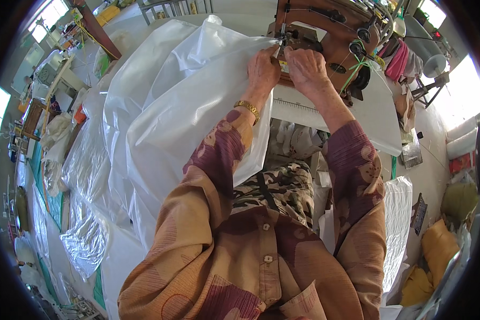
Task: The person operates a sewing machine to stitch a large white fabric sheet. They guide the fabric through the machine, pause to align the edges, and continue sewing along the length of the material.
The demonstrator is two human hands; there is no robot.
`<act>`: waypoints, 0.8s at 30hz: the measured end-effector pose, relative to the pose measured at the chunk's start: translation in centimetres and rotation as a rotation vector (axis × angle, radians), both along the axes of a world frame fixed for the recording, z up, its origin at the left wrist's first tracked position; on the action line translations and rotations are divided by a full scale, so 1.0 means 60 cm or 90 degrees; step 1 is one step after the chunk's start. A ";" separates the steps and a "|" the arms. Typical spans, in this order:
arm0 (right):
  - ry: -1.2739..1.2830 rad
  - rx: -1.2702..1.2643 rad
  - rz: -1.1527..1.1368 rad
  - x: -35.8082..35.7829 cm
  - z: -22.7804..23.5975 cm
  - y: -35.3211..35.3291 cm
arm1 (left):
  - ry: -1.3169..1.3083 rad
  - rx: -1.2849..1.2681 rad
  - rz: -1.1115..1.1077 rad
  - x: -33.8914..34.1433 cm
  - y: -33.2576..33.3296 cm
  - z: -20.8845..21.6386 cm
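A brown sewing machine stands at the far side of a pale table. A large, glossy white plastic sheet covers the table's left part, hangs toward my lap, and narrows to a gathered edge by the needle. My left hand is closed on that edge, just short of the needle. On the other side of the needle, my right hand has its fingers curled together over the machine's bed. Whatever its fingertips hold is hidden. A gold-coloured watch sits on my left wrist.
A ruler strip runs along the table in front of the machine. Green ties hang at the machine's right end. Crumpled clear plastic lies at the left. Folded white sheeting and yellow bundles lie at the right.
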State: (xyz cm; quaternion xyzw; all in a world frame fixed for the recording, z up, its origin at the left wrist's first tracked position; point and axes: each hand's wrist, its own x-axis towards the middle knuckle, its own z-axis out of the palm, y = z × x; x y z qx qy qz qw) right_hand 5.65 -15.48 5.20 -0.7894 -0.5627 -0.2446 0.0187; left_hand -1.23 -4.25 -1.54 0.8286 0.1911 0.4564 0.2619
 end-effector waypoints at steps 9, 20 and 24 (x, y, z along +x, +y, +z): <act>-0.007 0.068 0.037 0.015 0.006 -0.002 | 0.152 0.113 -0.019 -0.027 -0.001 0.014; -0.016 0.015 -0.045 0.004 -0.032 -0.008 | 0.150 -0.013 -0.039 -0.029 0.005 0.019; -0.012 0.091 -0.048 0.004 -0.044 -0.022 | 0.142 -0.018 -0.038 -0.030 0.006 0.016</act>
